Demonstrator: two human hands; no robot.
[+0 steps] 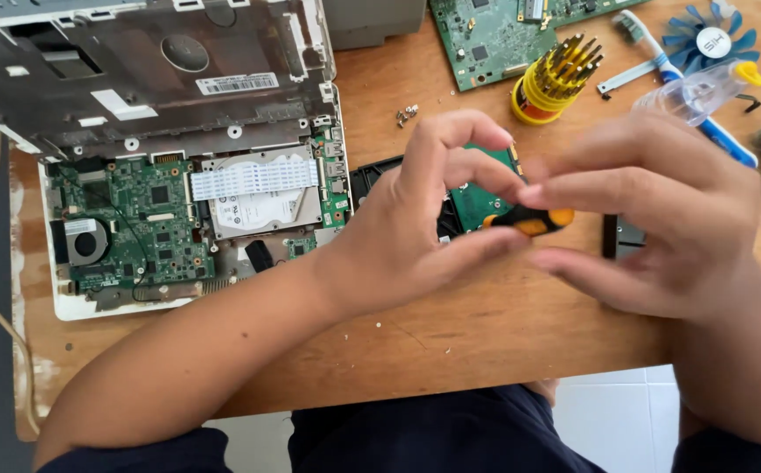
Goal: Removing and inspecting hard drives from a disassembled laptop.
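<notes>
Both hands meet over the worktop: left hand and right hand have their fingers clamped on a black-and-orange screwdriver, lying crosswise between the fingertips (right nearer the handle). A green circuit board sits just behind the fingers.

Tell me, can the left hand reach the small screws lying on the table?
Probably yes. The screws lie in the open just beyond the left hand, with nothing between, but that hand is pinching a black-and-orange tool together with the right hand.
</notes>
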